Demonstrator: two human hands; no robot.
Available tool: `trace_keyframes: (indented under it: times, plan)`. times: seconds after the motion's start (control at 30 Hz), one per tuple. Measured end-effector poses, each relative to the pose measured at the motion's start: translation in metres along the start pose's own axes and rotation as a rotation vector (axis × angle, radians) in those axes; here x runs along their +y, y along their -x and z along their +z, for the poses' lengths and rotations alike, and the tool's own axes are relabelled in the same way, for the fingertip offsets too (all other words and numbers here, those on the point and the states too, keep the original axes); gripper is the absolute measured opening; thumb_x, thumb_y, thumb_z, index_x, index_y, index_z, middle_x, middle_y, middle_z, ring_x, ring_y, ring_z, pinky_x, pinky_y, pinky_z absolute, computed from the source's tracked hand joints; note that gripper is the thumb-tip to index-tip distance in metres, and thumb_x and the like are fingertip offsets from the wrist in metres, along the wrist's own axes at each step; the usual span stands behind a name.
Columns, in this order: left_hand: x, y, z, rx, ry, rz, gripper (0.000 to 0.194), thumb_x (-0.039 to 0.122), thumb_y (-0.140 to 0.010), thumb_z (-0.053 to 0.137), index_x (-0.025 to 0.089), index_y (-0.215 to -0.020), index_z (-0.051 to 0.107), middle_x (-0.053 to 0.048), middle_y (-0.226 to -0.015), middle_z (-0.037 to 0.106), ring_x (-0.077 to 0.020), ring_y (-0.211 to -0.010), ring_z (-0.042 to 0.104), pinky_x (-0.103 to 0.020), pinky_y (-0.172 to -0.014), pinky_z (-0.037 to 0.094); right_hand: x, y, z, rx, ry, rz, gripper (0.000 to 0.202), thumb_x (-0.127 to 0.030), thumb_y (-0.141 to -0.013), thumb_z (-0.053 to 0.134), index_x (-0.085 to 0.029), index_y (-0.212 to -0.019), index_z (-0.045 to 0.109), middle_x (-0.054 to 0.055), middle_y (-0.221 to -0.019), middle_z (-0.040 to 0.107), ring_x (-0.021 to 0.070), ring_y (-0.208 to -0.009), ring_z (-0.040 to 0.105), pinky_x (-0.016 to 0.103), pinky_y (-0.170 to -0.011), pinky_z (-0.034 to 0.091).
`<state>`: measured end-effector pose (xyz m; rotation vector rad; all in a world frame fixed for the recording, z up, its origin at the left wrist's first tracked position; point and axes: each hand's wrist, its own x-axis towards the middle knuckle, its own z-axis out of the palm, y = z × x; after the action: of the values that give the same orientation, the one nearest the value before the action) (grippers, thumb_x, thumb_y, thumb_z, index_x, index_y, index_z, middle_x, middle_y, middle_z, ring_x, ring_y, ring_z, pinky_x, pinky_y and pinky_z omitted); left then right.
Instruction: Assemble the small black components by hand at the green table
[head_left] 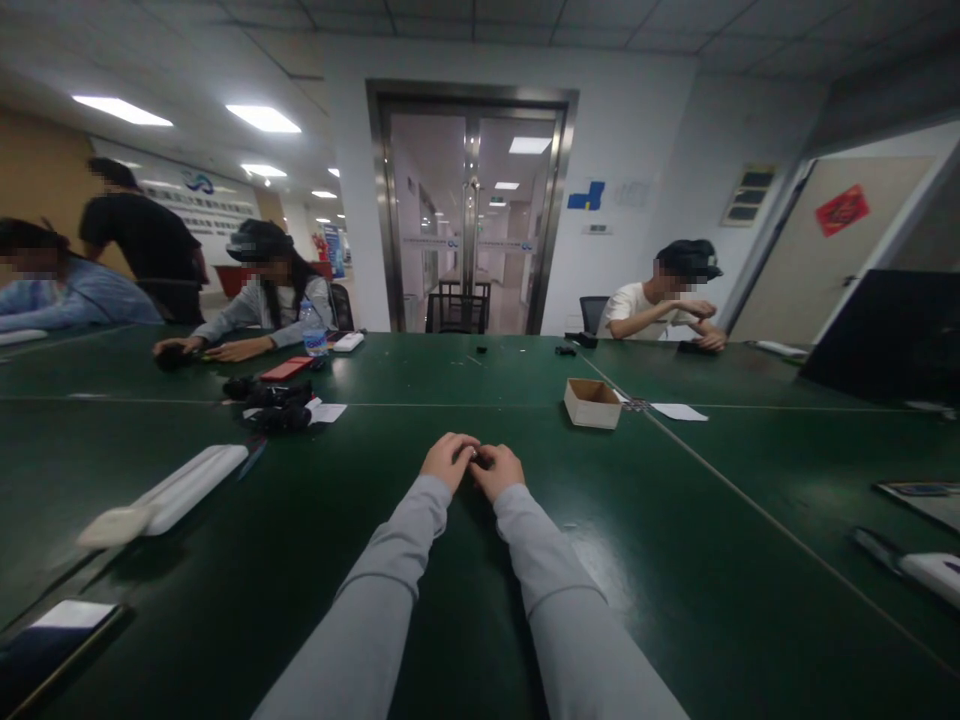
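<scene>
My left hand (448, 459) and my right hand (499, 470) meet over the middle of the green table (480, 610), arms stretched forward in grey sleeves. The fingertips of both are pinched together around something small. A tiny pale spot shows between them, but the fingers hide most of it and I cannot make out its kind. Beyond the hands, to the right, stands an open cardboard box (593, 408), apart from them.
To the left lie a white power strip (195, 485) with a plug, a phone (56, 645) and black gear (277, 400). A water bottle (313, 330) stands farther back. Papers (679, 411) lie beside the box. A black monitor (889, 340) is at right. Several people sit around the table.
</scene>
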<state>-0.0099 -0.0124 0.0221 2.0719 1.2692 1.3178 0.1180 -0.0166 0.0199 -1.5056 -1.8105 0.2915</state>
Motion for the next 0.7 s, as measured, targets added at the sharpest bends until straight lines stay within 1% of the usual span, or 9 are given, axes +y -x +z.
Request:
trace_keyframes:
  times: [0.07, 0.13, 0.2, 0.27, 0.33, 0.37, 0.47, 0.57, 0.7]
  plan:
    - [-0.010, -0.001, 0.006, 0.053, 0.052, -0.061, 0.016, 0.021, -0.075, 0.049, 0.019, -0.082, 0.063, -0.004, -0.084, 0.058, -0.0144, -0.079, 0.057, -0.028, -0.075, 0.049, 0.003, -0.002, 0.003, 0.004, -0.048, 0.044, 0.018, -0.023, -0.063, 0.069, -0.018, -0.081, 0.069, 0.004, -0.075, 0.053, 0.0159, -0.068, 0.054, 0.025, -0.064, 0.045]
    - [-0.019, -0.001, 0.008, 0.072, 0.185, -0.143, 0.015, 0.023, -0.072, 0.054, 0.018, -0.082, 0.063, -0.004, -0.084, 0.060, -0.0132, -0.071, 0.058, -0.025, -0.066, 0.051, 0.007, -0.005, 0.008, -0.001, -0.161, 0.091, 0.021, -0.020, -0.062, 0.068, -0.018, -0.082, 0.068, 0.004, -0.080, 0.053, 0.0138, -0.063, 0.055, 0.024, -0.059, 0.046]
    - [-0.026, -0.001, 0.008, 0.061, 0.318, -0.214, 0.017, 0.025, -0.069, 0.059, 0.016, -0.083, 0.062, -0.005, -0.084, 0.061, -0.0128, -0.066, 0.059, -0.024, -0.061, 0.052, 0.011, -0.008, 0.011, -0.042, -0.325, 0.131, 0.025, -0.014, -0.062, 0.065, -0.017, -0.087, 0.066, 0.004, -0.082, 0.054, 0.0108, -0.053, 0.054, 0.023, -0.052, 0.047]
    - [-0.029, -0.001, 0.007, 0.045, 0.376, -0.262, 0.019, 0.024, -0.067, 0.061, 0.015, -0.083, 0.061, -0.006, -0.083, 0.062, -0.0135, -0.066, 0.060, -0.024, -0.061, 0.052, 0.015, -0.012, 0.013, -0.116, -0.507, 0.160, 0.029, -0.007, -0.063, 0.059, -0.016, -0.091, 0.064, 0.002, -0.075, 0.056, 0.0094, -0.046, 0.053, 0.022, -0.047, 0.047]
    - [-0.029, -0.001, 0.006, 0.038, 0.348, -0.269, 0.019, 0.023, -0.066, 0.062, 0.015, -0.083, 0.062, -0.006, -0.084, 0.063, -0.0138, -0.068, 0.061, -0.025, -0.065, 0.052, 0.019, -0.015, 0.012, -0.186, -0.684, 0.176, 0.030, -0.004, -0.065, 0.054, -0.014, -0.092, 0.062, 0.000, -0.068, 0.056, 0.0097, -0.045, 0.054, 0.022, -0.046, 0.049]
    - [-0.029, -0.001, 0.006, 0.038, 0.317, -0.258, 0.018, 0.022, -0.066, 0.061, 0.015, -0.083, 0.063, -0.006, -0.086, 0.063, -0.0136, -0.069, 0.061, -0.025, -0.067, 0.052, 0.020, -0.016, 0.012, -0.197, -0.764, 0.188, 0.030, -0.004, -0.066, 0.052, -0.014, -0.092, 0.061, 0.000, -0.067, 0.056, 0.0098, -0.046, 0.054, 0.022, -0.046, 0.050]
    - [-0.027, 0.000, 0.004, 0.054, 0.234, -0.212, 0.017, 0.020, -0.068, 0.060, 0.016, -0.084, 0.063, -0.006, -0.088, 0.063, -0.0137, -0.072, 0.061, -0.027, -0.073, 0.051, 0.024, -0.018, 0.011, -0.154, -0.939, 0.246, 0.031, -0.006, -0.066, 0.055, -0.015, -0.095, 0.059, 0.000, -0.074, 0.056, 0.0093, -0.046, 0.056, 0.022, -0.046, 0.051]
    - [-0.025, 0.002, 0.004, 0.090, 0.199, -0.196, 0.016, 0.021, -0.069, 0.059, 0.017, -0.084, 0.063, -0.006, -0.088, 0.062, -0.0144, -0.074, 0.061, -0.028, -0.074, 0.051, 0.029, -0.019, 0.012, -0.172, -1.012, 0.282, 0.028, -0.007, -0.066, 0.060, -0.013, -0.093, 0.058, 0.001, -0.073, 0.056, 0.0100, -0.046, 0.057, 0.021, -0.045, 0.052]
    - [-0.021, 0.003, 0.004, 0.132, 0.190, -0.213, 0.015, 0.020, -0.068, 0.060, 0.016, -0.083, 0.063, -0.005, -0.085, 0.064, -0.0141, -0.072, 0.061, -0.028, -0.072, 0.051, 0.035, -0.022, 0.014, -0.228, -1.049, 0.239, 0.024, -0.009, -0.067, 0.062, -0.012, -0.090, 0.059, 0.002, -0.069, 0.058, 0.0118, -0.048, 0.059, 0.021, -0.046, 0.052]
